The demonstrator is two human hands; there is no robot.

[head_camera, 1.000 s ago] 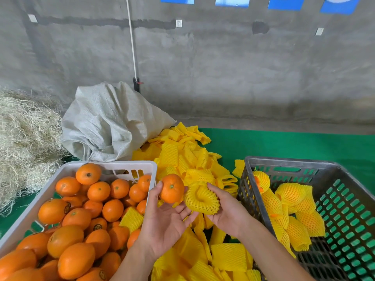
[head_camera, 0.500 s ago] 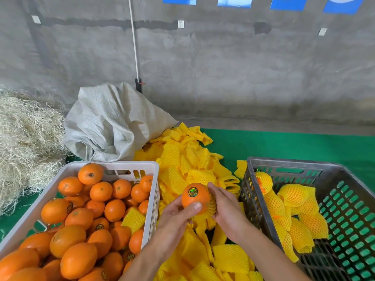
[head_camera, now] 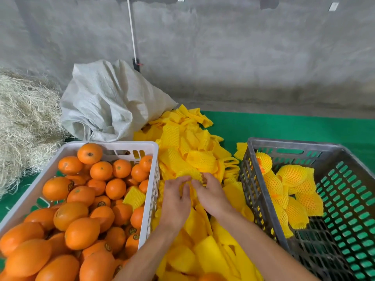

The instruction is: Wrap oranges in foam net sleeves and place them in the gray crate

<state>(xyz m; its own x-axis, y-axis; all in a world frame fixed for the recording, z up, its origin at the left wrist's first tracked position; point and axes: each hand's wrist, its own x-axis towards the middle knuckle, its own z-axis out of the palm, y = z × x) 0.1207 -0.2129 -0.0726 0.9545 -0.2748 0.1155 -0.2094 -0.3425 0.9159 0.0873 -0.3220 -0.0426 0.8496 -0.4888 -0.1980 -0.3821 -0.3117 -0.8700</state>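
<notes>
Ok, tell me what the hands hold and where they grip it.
Both the left hand and right hand pinch one yellow foam net sleeve at its near edge.

Two crates are sitting out: one white crate [head_camera: 113, 146], one gray crate [head_camera: 292, 146]. About six wrapped oranges [head_camera: 292, 175] are lying in the gray one. Bare oranges [head_camera: 75, 216] and loose sleeves [head_camera: 200, 161] are piling beyond count. One sack [head_camera: 109, 102]. Two hands.
</notes>
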